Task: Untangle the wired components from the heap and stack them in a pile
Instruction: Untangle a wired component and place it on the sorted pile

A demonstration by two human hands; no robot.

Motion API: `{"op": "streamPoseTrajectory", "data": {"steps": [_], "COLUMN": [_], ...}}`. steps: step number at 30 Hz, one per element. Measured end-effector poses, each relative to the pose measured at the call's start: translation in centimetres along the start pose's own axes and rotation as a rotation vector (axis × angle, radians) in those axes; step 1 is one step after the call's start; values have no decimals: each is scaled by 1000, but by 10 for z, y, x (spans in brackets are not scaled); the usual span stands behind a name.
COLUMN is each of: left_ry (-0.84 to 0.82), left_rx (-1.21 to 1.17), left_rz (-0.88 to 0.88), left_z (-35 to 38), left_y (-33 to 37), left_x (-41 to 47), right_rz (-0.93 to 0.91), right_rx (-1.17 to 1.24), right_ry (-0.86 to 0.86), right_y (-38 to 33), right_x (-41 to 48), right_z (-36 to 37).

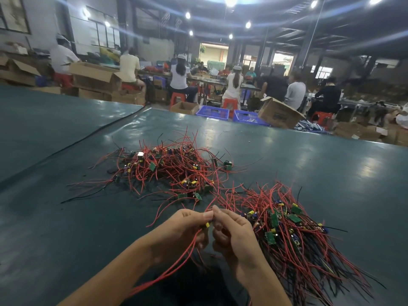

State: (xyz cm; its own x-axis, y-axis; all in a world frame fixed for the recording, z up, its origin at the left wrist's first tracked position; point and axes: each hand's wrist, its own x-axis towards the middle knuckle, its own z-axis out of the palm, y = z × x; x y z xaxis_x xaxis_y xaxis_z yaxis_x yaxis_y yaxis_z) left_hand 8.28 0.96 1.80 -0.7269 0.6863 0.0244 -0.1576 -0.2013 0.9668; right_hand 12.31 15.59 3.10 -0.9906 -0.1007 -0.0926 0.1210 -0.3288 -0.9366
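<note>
Head view, left hand and right hand just before heap, both grips pinching one component, pile right of heap.

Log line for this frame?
step: untangling | left hand: holds component | right hand: pinches it too | heap: ahead | pile: right of hands

green table with heap and pile (red-wired)
</note>
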Motion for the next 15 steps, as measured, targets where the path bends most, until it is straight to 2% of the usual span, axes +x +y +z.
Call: {"op": "streamPoseTrajectory", "data": {"steps": [5, 8, 11, 13, 15], "left_ry": [-57, 28, 183, 262, 251], "left_rx": [-22, -153, -312, -187, -3], "left_rz": [-35, -114, -180, -120, -25], "left_z": [4, 4, 8, 9, 11], "left_y": [-1, -1, -2, -7, -12], "left_x": [-4, -1, 3, 4, 3], "right_rz": [28, 30, -7, -53, -73], "right_rx": [-79, 9, 107, 136, 119], "right_ry": [-52, -18, 114, 154, 185], "right_y": [4, 3, 3, 3, 2], "right_x": [0, 0, 4, 5, 4], "right_z": [2, 1, -2, -2, 0]}}
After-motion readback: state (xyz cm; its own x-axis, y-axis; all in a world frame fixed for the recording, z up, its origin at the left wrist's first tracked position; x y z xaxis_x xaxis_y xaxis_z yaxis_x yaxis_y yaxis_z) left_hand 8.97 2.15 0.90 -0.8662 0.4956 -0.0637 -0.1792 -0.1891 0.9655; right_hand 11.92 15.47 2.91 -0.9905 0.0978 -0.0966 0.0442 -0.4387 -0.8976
